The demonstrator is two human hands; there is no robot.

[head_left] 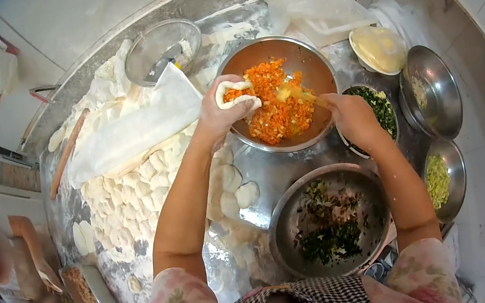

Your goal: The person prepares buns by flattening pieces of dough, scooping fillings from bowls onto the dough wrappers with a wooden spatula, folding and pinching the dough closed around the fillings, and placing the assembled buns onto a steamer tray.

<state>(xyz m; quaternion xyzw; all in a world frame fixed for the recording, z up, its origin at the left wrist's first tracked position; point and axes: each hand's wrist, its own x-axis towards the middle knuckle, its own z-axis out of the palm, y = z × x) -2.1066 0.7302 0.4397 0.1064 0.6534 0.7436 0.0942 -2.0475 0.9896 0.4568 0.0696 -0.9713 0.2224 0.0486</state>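
My left hand point(220, 107) is curled around a dough wrapper point(222, 94), cupped open with some orange filling inside it. It is over the left rim of a large metal bowl point(321, 66). Chopped orange filling point(278, 117), like minced carrot, is heaped in that bowl. At the bowl's right side, my right hand point(354, 118) is closed on the handle of a yellow spoon point(298, 94). The spoon's end is blurred and lies in the filling; its exact shape is hard to make out.
Many dough pieces point(130, 201) cover the floured table at left, beside a cloth point(131, 131) and rolling pin point(68, 153). Bowls of dark greens point(333, 242), chopped greens point(382, 110) and pale green filling point(439, 180) stand around. Other people point(19, 263) are at lower left.
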